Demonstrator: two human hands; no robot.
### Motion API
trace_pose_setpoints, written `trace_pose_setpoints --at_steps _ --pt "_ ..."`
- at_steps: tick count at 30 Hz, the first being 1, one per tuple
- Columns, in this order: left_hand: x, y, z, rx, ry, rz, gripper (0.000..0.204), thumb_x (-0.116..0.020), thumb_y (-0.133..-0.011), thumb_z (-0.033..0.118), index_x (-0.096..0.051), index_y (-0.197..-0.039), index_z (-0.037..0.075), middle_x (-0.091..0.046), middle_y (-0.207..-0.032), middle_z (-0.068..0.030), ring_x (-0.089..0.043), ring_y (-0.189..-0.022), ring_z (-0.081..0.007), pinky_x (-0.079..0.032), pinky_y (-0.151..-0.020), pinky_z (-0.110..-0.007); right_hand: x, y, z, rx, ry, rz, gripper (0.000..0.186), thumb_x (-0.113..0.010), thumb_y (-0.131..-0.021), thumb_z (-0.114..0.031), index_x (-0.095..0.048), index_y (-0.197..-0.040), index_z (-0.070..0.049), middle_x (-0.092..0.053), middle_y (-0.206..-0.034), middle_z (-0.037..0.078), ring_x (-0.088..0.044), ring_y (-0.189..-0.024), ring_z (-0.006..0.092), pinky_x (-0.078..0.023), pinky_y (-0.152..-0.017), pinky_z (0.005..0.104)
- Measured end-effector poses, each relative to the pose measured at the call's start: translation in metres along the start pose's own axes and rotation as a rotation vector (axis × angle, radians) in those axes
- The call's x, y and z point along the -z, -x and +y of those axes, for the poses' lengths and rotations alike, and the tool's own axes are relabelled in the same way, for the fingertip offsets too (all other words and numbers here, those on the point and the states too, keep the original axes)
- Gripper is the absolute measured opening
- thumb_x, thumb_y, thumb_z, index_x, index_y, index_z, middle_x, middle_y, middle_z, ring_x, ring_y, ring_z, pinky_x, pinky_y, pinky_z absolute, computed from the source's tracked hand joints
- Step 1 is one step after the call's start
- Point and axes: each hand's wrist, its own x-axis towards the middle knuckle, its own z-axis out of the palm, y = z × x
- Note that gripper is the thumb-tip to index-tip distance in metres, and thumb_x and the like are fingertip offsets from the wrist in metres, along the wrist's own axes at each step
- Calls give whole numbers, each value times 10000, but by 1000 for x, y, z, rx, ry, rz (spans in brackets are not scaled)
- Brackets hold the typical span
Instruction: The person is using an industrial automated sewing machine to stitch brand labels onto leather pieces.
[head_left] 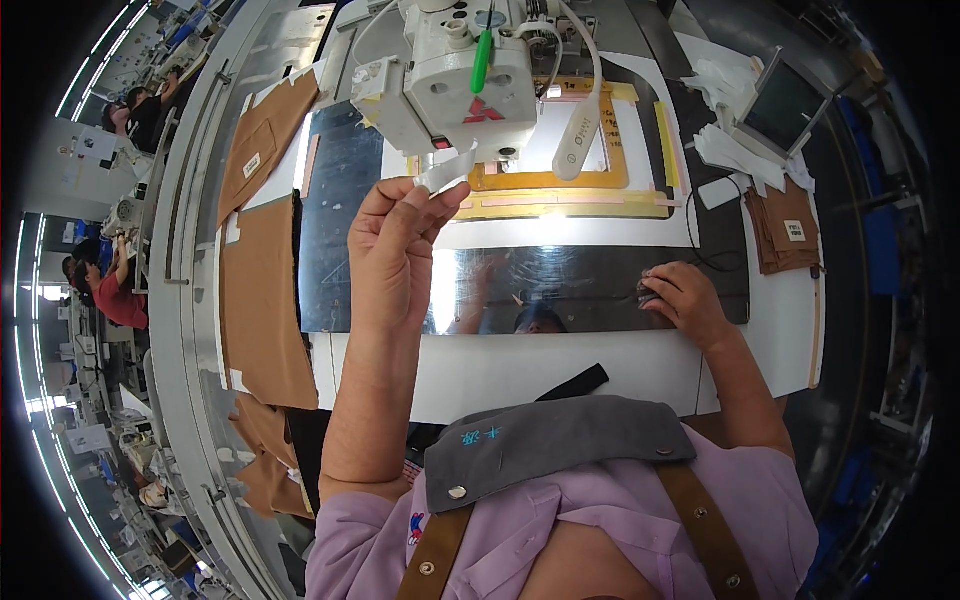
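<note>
Sewing station seen from overhead. At upper centre, I am seeing the left hand (396, 235) with its grip pinching a white strip (450, 172) between thumb and fingers, in front of the machine head's (480, 95) lower part; whether the strip is touching the machine, I am not able to tell. Right of centre, the right hand (692, 305) is resting over the glossy metal plate (560, 285), its grip enclosing a small dark object (646, 292) whose kind I am not making out.

I am judging the strip to be the chief hazard: its loose end is curling beside the machine, and a slack pinch could be letting it slip or snag. The left fingers are lying near the head, so unexpected machine motion could be catching them. I am also noting the brown cloth panel (262, 300) at left; a swinging forearm could be dragging it askew.
</note>
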Motion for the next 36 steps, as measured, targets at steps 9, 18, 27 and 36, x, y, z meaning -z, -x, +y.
trace_pose_setpoints --at_steps 9,18,27,36 --pt "-4 14 -54 118 48 -15 91 -644 -1016 142 -627 -1064 66 -743 -1100 -182 -699 -1158 -271 -510 -1066 -390 -22 -49 -70 -465 -1046 119 59 -623 -999 -21 -569 -1020 -9 -616 -927 53 -632 -823 144 -515 -728 300" --pt "-19 24 -77 158 98 -11 96 -653 -1001 138 -619 -1071 82 -745 -1069 -154 -661 -1221 -281 -456 -1078 -407 -22 -120 -111 -518 -1680 41 282 -494 -1111 -298 -593 -1155 -37 -491 -817 -51 -347 -613 26 -292 -566 203" --pt "-20 26 -79 129 186 -39 47 -637 -1006 49 -621 -1049 60 -720 -1003 -69 -689 -956 -161 -512 -958 -332 -30 -130 -115 -571 -1914 128 287 -488 -1110 -327 -576 -1168 -60 -514 -869 -29 -358 -591 5 -287 -541 164" --pt "-20 27 -83 85 101 9 34 -625 -1008 28 -616 -1037 44 -713 -984 -48 -649 -885 -87 -493 -879 -260 -32 -138 -122 -611 -1911 180 268 -557 -1085 -326 -607 -1109 -64 -484 -807 -61 -337 -589 2 -274 -530 185"
